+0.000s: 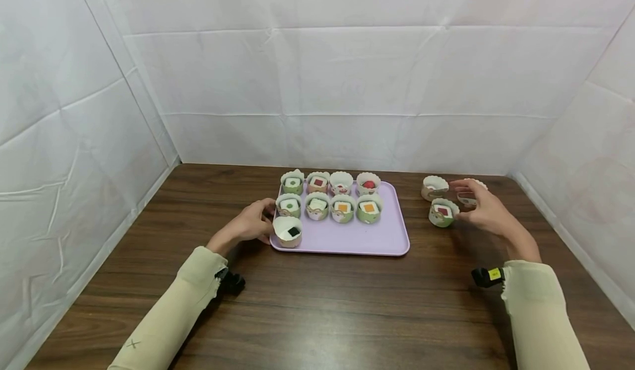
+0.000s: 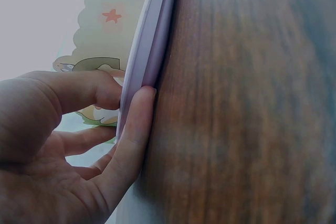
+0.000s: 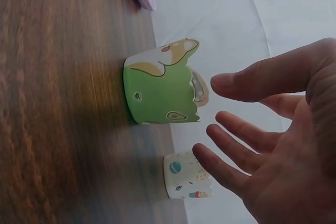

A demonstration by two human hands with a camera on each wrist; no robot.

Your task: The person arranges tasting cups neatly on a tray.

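My left hand [image 1: 252, 222] pinches the left rim of a lilac tray [image 1: 357, 240]. In the left wrist view its fingers [image 2: 135, 119] lie on both sides of the tray rim [image 2: 149, 51]. Close beside it on the tray stands a paper cup with a black-topped piece [image 1: 288, 233]. My right hand [image 1: 483, 209] hovers with spread fingers over the right side of the table, holding nothing. Nearest its thumb is a green paper cup [image 3: 160, 87] with a red-centred white piece inside. A white patterned cup [image 3: 184, 176] stands beyond, partly behind the fingers.
Two rows of paper cups [image 1: 317, 205] holding small pieces fill the tray's back and left. Another cup [image 1: 434, 188] stands behind the green one on the brown wooden table [image 1: 337, 304]. White sheeting [image 1: 347, 83] encloses the back and sides.
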